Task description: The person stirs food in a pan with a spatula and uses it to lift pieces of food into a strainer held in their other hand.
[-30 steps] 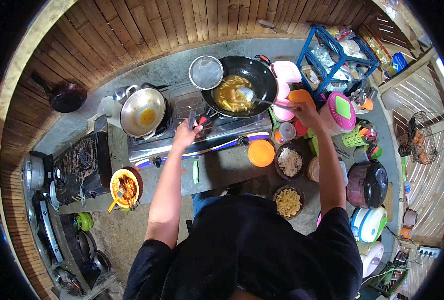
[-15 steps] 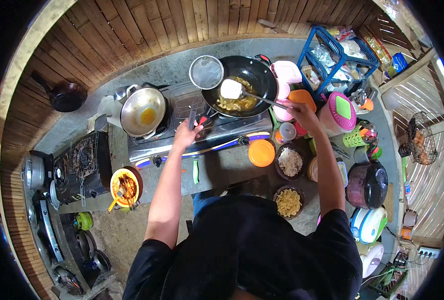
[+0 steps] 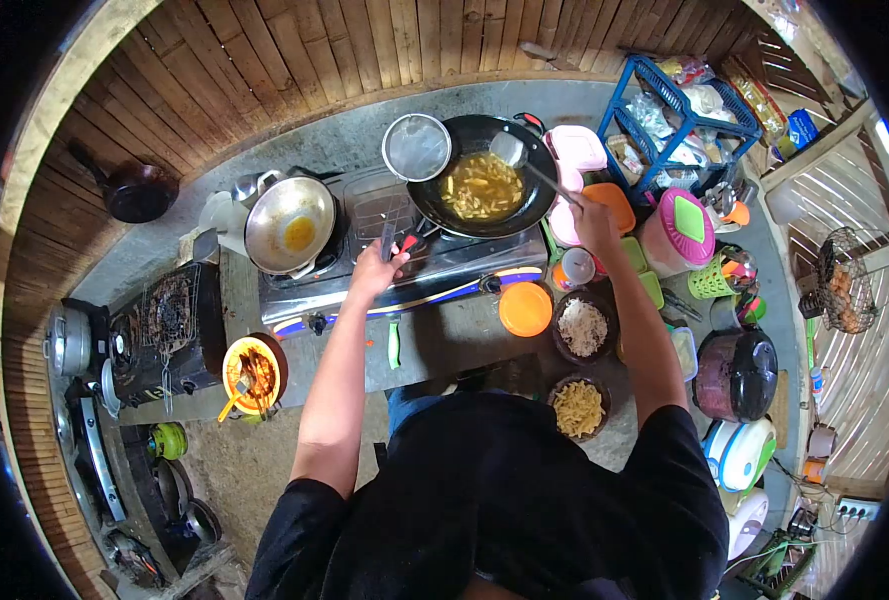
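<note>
My right hand is closed around the dark handle of a spatula. Its wide metal head is at the far right inside a black wok, beside pale strips lying in yellowish oil. At the end of a grey handle, my left hand has its fingers wrapped round it; this appears to belong to the round mesh strainer at the wok's left rim. The wok's red-and-black handle lies right beside those fingers.
Left on the stove is a second pan with a little oil. Bowls of white shreds and yellow pieces stand front right, near an orange lid. A sauce-stained bowl sits at left; a blue rack stands back right.
The spatula head has moved from the wok's middle toward its far right side, uncovering the strips in oil. My right hand has shifted slightly; my left hand keeps its hold.
</note>
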Demonstrator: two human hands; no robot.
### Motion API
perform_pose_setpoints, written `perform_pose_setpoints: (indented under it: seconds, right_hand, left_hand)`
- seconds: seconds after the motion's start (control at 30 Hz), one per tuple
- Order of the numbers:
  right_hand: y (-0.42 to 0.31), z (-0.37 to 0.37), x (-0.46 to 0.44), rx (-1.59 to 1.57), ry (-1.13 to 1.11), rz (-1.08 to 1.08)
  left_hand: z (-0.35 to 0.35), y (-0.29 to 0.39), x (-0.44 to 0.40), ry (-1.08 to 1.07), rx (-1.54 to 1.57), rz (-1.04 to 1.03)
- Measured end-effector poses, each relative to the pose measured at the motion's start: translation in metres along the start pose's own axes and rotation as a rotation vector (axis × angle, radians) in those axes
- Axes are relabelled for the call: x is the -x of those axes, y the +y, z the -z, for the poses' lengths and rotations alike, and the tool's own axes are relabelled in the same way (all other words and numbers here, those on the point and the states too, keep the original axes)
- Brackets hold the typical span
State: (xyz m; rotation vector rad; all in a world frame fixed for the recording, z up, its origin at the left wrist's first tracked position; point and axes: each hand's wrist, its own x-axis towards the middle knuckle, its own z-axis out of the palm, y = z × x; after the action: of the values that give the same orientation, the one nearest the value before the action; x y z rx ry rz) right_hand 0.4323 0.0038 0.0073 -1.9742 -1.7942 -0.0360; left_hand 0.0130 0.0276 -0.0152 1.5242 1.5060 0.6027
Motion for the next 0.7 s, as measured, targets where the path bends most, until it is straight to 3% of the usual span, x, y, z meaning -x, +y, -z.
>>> perform_pose_setpoints:
  seconds: [0.07, 0.1, 0.17, 0.37, 0.4, 0.47, 0.7]
  right_hand:
    - [0.021, -0.026, -0.001, -0.235, 0.055, 0.198]
    - [0.019, -0.023, -0.001, -0.235, 0.054, 0.198]
    - [0.006, -0.011, 0.002, -0.418, -0.254, -0.036]
    - [0.000, -0.004, 0.017, -0.734, -0.494, -0.058]
    - [-0.002, 0.000, 0.019, -0.734, -0.493, -0.057]
    - [-0.004, 0.011, 0.024, -0.688, -0.355, 0.143]
    - [-0.022, 0.065, 0.036, -0.575, -0.311, 0.057]
  left_hand:
    - [-0.001, -0.001, -0.001, -0.001, 0.004, 0.011]
    - [-0.001, -0.002, -0.001, -0.001, 0.005, 0.012]
    - [-0.002, -0.005, -0.002, -0.002, 0.060, 0.031]
    - [-0.001, -0.003, -0.001, -0.005, 0.036, 0.021]
    - [-0.001, -0.005, -0.003, -0.005, 0.036, 0.020]
    - [-0.003, -0.009, -0.006, -0.004, 0.002, 0.016]
    - [-0.002, -0.006, -0.003, 0.007, -0.012, 0.013]
